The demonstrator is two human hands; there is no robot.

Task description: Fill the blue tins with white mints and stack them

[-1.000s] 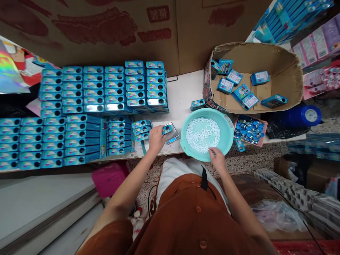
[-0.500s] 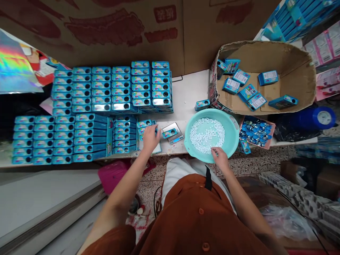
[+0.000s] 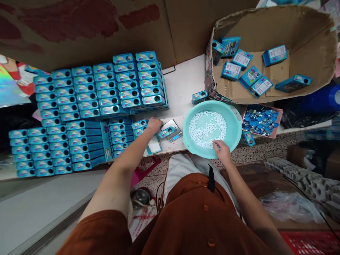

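My left hand [image 3: 154, 125] is at the short row of blue tins [image 3: 139, 124] on the table; its fingertips are hard to make out. To its right a blue tin [image 3: 168, 131] lies on a shiny phone-like slab [image 3: 174, 128]. My right hand [image 3: 221, 149] is over the near rim of a turquoise basin [image 3: 232, 134], its fingers pressed together at the white pellets [image 3: 203, 143]; what they hold, if anything, is too small to tell. Stacked blue tins [image 3: 127, 85] with round dark holes fill the left side.
A cardboard box [image 3: 313, 53] with several blue tins stands at the back right. Beside the basin are a pink tray [image 3: 278, 124] of blue and silver caps and a single tin [image 3: 248, 138]. Another tin [image 3: 199, 96] stands behind the basin. A large carton [image 3: 186, 32] borders the back.
The view has shifted, bringing the box nearer. My left hand has moved back and flattened over the short row of tins. My right hand stays at the basin's near edge.
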